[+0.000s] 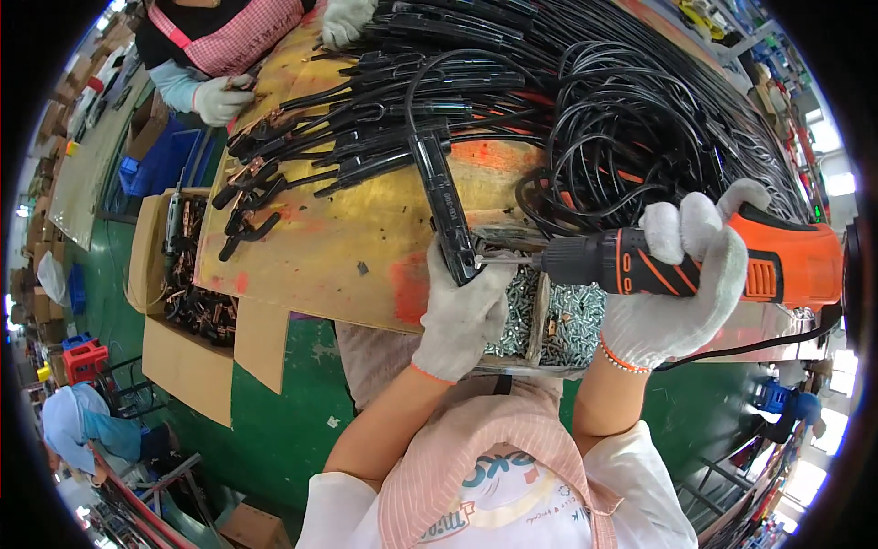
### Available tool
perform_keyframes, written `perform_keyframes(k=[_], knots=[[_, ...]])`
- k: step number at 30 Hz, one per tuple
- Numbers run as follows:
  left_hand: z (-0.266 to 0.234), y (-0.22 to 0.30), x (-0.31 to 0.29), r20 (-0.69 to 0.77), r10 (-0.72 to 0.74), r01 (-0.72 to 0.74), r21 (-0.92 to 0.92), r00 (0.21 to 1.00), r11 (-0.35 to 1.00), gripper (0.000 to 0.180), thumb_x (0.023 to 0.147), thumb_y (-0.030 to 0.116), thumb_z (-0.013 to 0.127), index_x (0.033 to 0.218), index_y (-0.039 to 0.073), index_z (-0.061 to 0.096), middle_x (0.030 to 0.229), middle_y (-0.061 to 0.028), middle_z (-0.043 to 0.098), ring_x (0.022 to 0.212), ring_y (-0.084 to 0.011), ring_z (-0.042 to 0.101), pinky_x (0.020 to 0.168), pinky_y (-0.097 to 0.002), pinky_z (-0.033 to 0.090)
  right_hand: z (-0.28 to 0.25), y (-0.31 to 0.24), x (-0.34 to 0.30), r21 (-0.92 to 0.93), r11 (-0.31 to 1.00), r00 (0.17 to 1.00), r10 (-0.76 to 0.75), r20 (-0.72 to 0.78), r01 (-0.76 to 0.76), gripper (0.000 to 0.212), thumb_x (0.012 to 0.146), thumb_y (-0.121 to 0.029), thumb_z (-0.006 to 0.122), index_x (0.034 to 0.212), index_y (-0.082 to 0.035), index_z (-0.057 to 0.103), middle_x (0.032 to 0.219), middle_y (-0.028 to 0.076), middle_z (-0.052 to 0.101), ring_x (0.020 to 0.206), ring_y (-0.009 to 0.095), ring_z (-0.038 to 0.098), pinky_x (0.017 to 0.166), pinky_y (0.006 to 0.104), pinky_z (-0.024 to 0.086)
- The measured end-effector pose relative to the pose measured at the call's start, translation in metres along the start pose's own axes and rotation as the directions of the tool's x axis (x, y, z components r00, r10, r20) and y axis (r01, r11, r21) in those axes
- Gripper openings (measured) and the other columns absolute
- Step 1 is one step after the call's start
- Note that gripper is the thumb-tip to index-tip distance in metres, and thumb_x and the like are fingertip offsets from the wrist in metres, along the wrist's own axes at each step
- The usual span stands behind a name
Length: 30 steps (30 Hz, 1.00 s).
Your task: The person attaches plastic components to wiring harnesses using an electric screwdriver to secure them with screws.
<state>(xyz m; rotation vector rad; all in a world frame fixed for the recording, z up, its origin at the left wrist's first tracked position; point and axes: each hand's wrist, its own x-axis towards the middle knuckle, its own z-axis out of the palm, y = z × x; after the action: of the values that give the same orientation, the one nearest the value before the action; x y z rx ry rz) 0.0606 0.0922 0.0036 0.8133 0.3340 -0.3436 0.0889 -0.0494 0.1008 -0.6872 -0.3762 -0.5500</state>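
Note:
My left hand [464,306], in a white knit glove, grips the lower end of a long black plastic cable housing [439,197]. A black cable loops away from its far end. In my gloved right hand [686,306] is an orange and black power drill [791,261], held level and pointing left. Its thin bit reaches the housing's near end beside my left fingers; whether a screw sits at the tip is too small to tell. Under both hands stands a wooden box [537,334] with two compartments of small silvery screws [572,322].
Black cables [631,119] and similar housings cover the far part of the worn yellow table [320,265]. Across it, another person's gloved hand [222,99] rests near copper-tipped clamps. An open cardboard box [187,371] with copper parts stands left. The drill's cord [759,346] trails right.

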Motion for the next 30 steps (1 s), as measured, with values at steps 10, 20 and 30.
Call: perform_keyframes(k=[10,20,30], knots=[[-0.002,-0.005,0.003,-0.04,0.008,-0.009,-0.034,0.999,0.999,0.058,0.085,0.005,0.069,0.131,0.005,0.034,0.087,-0.0001,0.056,0.06,-0.0046,0.052,0.048,-0.0191,0.042,0.002,0.016,-0.013,-0.155,0.985,0.996,0.068,-0.051,-0.075,0.056,0.092,-0.009,0.062,0.14,-0.014,0.033,0.077,0.002,0.045,0.063,0.015,0.043,0.057,0.0281,0.038],[-0.007,-0.011,0.007,-0.011,0.119,-0.113,0.248,0.993,0.962,0.065,0.085,0.003,0.064,0.14,0.009,0.029,0.091,-0.0059,0.056,0.062,-0.0117,0.055,0.051,-0.0243,0.046,0.013,0.018,-0.019,-0.191,0.979,0.996,0.076,0.037,-0.068,0.065,0.089,-0.004,0.067,0.145,-0.012,0.034,0.088,0.009,0.057,0.069,0.023,0.057,0.061,0.0368,0.051],[-0.012,-0.012,0.01,-0.006,0.08,-0.077,0.187,0.997,0.979,0.08,0.082,0.008,0.071,0.143,0.004,0.02,0.087,-0.005,0.058,0.055,-0.0091,0.055,0.045,-0.0245,0.047,0.007,0.045,0.015,-0.184,0.981,0.982,0.086,0.168,-0.055,0.069,0.088,0.0,0.064,0.147,-0.016,0.033,0.1,0.009,0.053,0.069,0.021,0.055,0.057,0.0343,0.049]])
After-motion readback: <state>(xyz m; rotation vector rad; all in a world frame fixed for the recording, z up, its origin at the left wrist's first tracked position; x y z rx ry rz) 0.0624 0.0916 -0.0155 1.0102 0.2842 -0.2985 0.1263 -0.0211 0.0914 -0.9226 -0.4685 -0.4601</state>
